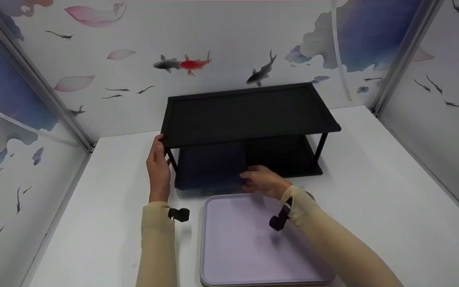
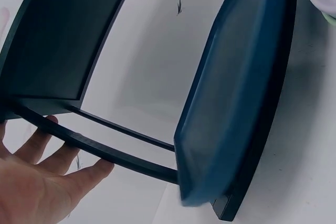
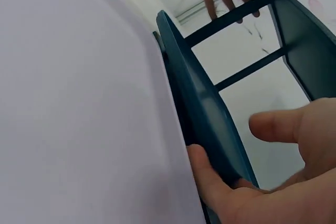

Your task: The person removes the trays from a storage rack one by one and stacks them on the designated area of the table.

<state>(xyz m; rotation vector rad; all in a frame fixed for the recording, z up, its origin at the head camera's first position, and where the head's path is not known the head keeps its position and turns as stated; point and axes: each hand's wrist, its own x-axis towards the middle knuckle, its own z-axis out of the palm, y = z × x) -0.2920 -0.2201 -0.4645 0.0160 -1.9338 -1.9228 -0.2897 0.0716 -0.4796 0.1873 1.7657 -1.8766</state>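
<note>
A black two-tier rack (image 1: 249, 115) stands on the white table, and a dark blue tray (image 1: 211, 163) lies on the left part of its lower tier. My left hand (image 1: 159, 173) is at the rack's left end; in the left wrist view its extended fingers rest along the slim corner post (image 2: 131, 167). At the tray's right front corner is my right hand (image 1: 265, 181). The right wrist view shows its fingers (image 3: 207, 174) touching the blue tray's edge while the thumb (image 3: 275, 125) stands apart above it.
A pale purple tray (image 1: 245, 239) lies in front of the rack, with another rim showing beneath it. Patterned wall panels (image 1: 221, 36) enclose the table (image 1: 373, 191) at the back and both sides. The lower tier's right part (image 1: 279, 155) is bare black surface.
</note>
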